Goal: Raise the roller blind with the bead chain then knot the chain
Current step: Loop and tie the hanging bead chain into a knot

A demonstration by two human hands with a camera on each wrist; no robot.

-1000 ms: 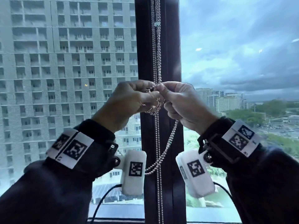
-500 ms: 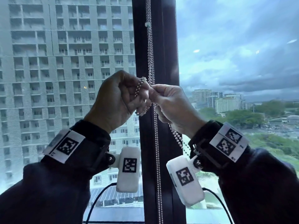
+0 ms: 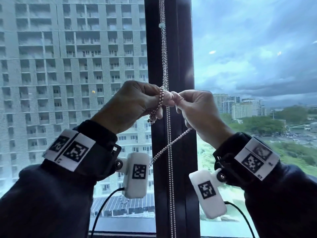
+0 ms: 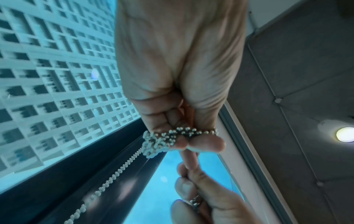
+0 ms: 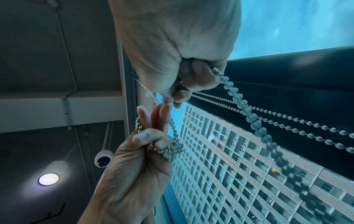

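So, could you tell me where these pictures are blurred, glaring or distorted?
Head view: sharp, the window frame bowed. Left wrist view: the tower outside smeared, the bead chain soft near the lens, a ceiling lamp flaring. Right wrist view: the nearest beads out of focus.

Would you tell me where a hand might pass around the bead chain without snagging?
Free: either side of the bead chain below the wrists. Crowded: where the left hand and right hand pinch the chain, with a slack strand slanting just below.
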